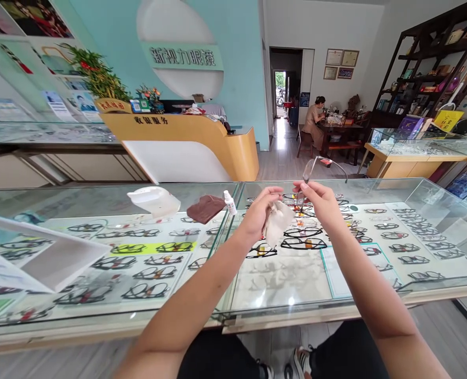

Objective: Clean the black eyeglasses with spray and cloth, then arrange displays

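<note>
Over the glass display case, my right hand (320, 201) pinches a pair of eyeglasses (309, 169) at the frame, one temple arching away to the right. My left hand (260, 211) is closed around a crumpled whitish tissue or cloth (277, 223), which hangs from the fingers. The two hands are close together but apart. On the glass left of my left hand lie a folded brown cloth (205, 209) and a small white bottle (230, 203) standing upright. Farther left is a white tissue pack or bag (154, 201), whose kind I cannot make out.
Under the glass top (288, 284) lie rows of spectacle frames (141, 290). A white box-like stand (39, 252) occupies the left of the case. Beyond are a wooden reception counter (241, 150) and a seated person (315, 123) at a dark table.
</note>
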